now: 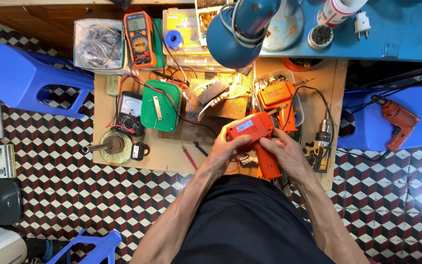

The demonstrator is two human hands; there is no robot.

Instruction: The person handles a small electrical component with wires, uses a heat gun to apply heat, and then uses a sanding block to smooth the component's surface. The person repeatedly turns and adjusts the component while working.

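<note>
Both my hands hold an orange pistol-shaped soldering gun (pixel 250 133) over the low wooden board (pixel 167 151). My left hand (pixel 224 150) grips its body from the left. My right hand (pixel 284 152) wraps the handle from the right, thumb on top. A second orange soldering gun (pixel 278 98) lies just beyond, in a clear tray. A transformer with wires (pixel 213 92) sits under the blue lamp (pixel 235 34).
On the board stand a green box (pixel 159 105), a black analog meter (pixel 129 113), an orange digital multimeter (pixel 139 39), a glass ashtray (pixel 116 146) and a cordless drill (pixel 321 144). Blue stools flank it; the right one (pixel 391 122) carries an orange drill (pixel 399 122).
</note>
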